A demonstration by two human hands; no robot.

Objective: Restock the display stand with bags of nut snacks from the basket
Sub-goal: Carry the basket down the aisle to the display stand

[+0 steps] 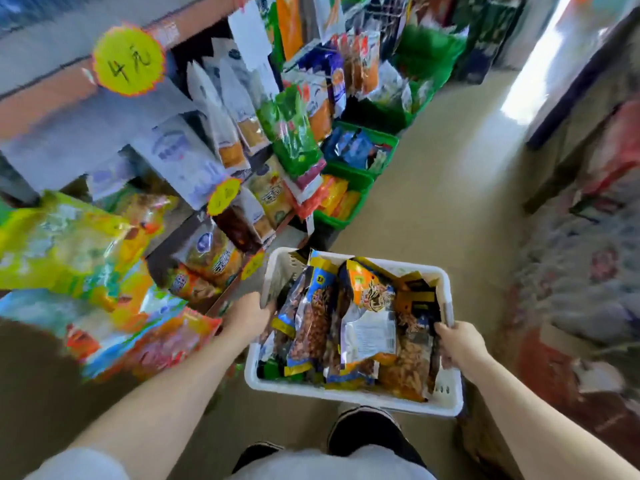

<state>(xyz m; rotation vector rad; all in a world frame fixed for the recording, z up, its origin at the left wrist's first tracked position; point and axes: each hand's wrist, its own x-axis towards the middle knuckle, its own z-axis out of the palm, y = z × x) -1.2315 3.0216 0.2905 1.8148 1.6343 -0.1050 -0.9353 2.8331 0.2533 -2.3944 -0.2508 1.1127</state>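
I carry a white plastic basket [349, 394] above the floor, in front of my legs. It is packed with several bags of nut snacks [313, 323], blue, orange and yellow, with clear windows that show the nuts. My left hand [247, 315] grips the basket's left rim. My right hand [459, 342] grips its right rim. The display stand [221, 157] rises on my left, its shelves crowded with snack bags and a round yellow price tag [129, 60]. The whole view is blurred by motion.
Green crates [358, 181] of packets line the foot of the stand further along the aisle. A beige floor [433, 188] runs ahead between the stand and a dark table [568, 140] on the right. Big bright bags [65, 247] hang close at my left.
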